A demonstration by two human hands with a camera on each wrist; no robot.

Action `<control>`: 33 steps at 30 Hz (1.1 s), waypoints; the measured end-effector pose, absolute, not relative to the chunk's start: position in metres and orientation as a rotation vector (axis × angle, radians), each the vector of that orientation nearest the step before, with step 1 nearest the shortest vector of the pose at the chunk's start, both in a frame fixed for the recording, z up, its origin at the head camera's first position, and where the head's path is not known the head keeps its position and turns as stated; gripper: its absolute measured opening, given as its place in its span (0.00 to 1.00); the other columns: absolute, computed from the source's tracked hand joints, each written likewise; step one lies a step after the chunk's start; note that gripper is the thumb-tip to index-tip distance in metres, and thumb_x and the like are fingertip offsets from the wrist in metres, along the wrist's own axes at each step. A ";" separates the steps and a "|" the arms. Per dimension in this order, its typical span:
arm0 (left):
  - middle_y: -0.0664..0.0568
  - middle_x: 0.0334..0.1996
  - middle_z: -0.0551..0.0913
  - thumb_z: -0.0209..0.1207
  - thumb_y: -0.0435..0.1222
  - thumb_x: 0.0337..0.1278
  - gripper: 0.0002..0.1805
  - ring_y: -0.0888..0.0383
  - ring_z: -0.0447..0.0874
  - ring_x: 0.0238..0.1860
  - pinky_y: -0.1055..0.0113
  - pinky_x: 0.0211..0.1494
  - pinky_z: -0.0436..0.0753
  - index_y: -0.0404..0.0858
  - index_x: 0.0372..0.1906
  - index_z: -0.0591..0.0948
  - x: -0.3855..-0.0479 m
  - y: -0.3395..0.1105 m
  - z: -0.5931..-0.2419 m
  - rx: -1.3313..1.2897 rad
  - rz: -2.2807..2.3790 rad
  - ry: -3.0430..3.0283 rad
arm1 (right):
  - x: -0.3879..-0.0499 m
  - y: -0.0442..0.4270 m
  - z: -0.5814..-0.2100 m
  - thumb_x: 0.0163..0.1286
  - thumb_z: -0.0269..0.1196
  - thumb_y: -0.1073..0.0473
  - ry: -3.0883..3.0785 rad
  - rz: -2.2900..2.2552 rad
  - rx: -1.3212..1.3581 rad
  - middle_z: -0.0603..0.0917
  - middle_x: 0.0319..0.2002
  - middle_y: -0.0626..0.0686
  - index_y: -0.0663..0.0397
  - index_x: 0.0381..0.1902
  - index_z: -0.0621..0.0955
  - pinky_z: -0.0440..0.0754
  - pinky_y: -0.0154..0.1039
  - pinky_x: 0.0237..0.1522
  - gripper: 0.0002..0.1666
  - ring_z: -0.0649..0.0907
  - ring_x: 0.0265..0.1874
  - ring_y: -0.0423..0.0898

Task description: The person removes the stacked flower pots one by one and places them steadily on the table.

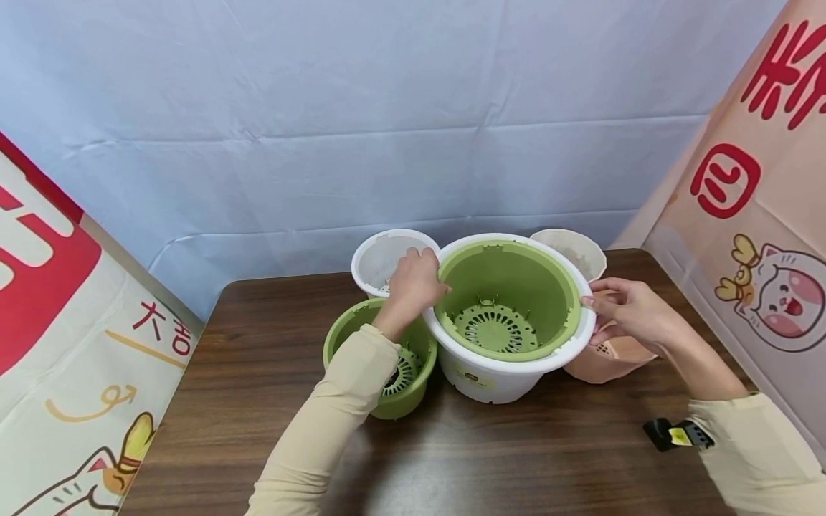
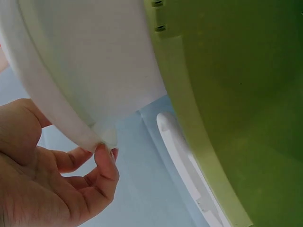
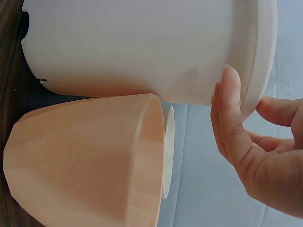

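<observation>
A large white flowerpot (image 1: 484, 385) stands on the table with a green slotted inner pot (image 1: 545, 297) nested inside it. My left hand (image 1: 413, 287) pinches the white rim on its left side; the left wrist view shows the thumb and curled fingers (image 2: 105, 165) around the edge. On the right side, the thumb and fingers of my right hand (image 1: 635, 315) hold the same rim, with fingers (image 3: 229, 99) beneath the lip. Just left of the white pot is a smaller green pot (image 1: 393, 408), partly behind my left forearm. A peach faceted pot (image 3: 80, 161) sits below my right hand.
A small white pot (image 1: 371, 261) is at the back left, and a cream pot (image 1: 574, 247) at the back right. Pale cloth (image 1: 290, 179) hangs behind the brown table (image 1: 258, 401). Printed panels stand at both sides. A black strap (image 1: 677, 434) hangs by my right sleeve.
</observation>
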State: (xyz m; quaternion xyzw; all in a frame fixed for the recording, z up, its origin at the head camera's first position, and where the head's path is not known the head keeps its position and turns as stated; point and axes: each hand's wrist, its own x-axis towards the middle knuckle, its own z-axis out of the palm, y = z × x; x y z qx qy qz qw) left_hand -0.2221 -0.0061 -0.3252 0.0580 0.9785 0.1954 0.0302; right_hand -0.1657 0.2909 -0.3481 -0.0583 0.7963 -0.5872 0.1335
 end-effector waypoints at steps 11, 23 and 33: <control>0.43 0.43 0.69 0.73 0.45 0.35 0.36 0.50 0.69 0.45 0.59 0.42 0.79 0.32 0.50 0.71 -0.221 0.000 -0.329 0.184 0.483 3.072 | -0.166 0.291 -0.347 0.71 0.48 0.66 2.313 -1.696 -0.162 0.79 0.27 0.54 0.83 0.54 0.58 0.83 0.45 0.26 0.23 0.81 0.22 0.46; 0.45 0.41 0.69 0.68 0.35 0.36 0.28 0.52 0.71 0.41 0.61 0.36 0.79 0.31 0.47 0.72 -0.223 0.000 -0.331 0.227 0.414 3.122 | -0.166 0.290 -0.347 0.71 0.48 0.66 2.314 -1.693 -0.161 0.79 0.27 0.54 0.83 0.53 0.58 0.83 0.45 0.26 0.23 0.81 0.22 0.46; 0.46 0.39 0.70 0.69 0.35 0.36 0.27 0.52 0.73 0.39 0.61 0.36 0.79 0.31 0.45 0.73 -0.224 -0.001 -0.330 0.254 0.418 3.123 | -0.166 0.290 -0.347 0.71 0.48 0.66 2.313 -1.695 -0.164 0.79 0.27 0.54 0.83 0.54 0.58 0.83 0.45 0.27 0.23 0.81 0.22 0.46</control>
